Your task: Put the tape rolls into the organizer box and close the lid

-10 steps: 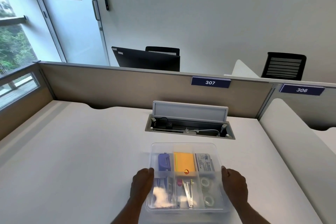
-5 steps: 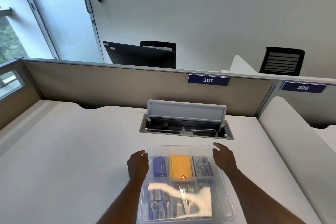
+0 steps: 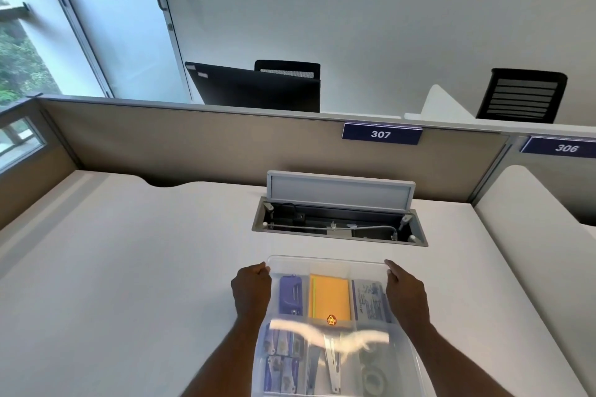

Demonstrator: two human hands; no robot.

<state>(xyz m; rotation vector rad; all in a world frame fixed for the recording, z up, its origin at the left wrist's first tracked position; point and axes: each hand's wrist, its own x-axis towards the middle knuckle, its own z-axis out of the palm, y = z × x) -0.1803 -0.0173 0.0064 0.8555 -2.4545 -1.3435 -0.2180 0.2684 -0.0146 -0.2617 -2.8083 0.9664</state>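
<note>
Organizer box (image 3: 335, 325): we saw it at 6 o'clock on the bench (image 3: 129, 267), clear lid on.
Tape rolls (image 3: 374, 374): inside, lower right compartment.
Left hand (image 3: 251, 290): grip curled on the box's 10 o'clock corner.
Right hand (image 3: 406, 293): grip pressed on its 2 o'clock corner.

Office: desk partition (image 3: 225, 145) w/ no. plate 307 (image 3: 381, 134), mesh chairs (image 3: 521, 95).

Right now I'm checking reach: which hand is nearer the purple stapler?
Left. The left hand grips the box wall beside the purple stapler; the right hand holds the opposite wall.
</note>
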